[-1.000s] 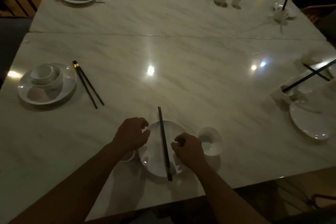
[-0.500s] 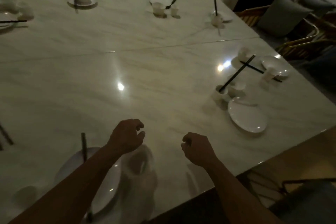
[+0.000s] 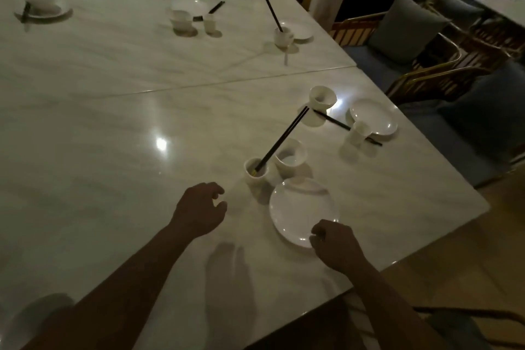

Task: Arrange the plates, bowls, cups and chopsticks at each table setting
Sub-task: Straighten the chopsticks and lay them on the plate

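Observation:
A white plate lies near the table's right front edge. My right hand sits at its near rim, fingers curled against the rim. My left hand hovers over bare table left of the plate, fingers loosely bent, holding nothing. Just behind the plate stands a small white cup with black chopsticks leaning out of it, and a white bowl beside it. Farther right are another bowl, a plate, a cup and chopsticks lying under them.
More settings stand along the far side: a bowl on a plate, a bowl, cup and plate, and a cup holding chopsticks. The marble table has a seam across it. Chairs with a cushion stand to the right.
The view has swung right, away from the first setting. Both hands have left that plate and moved to the setting on the right, and my right hand now touches its plate's rim.

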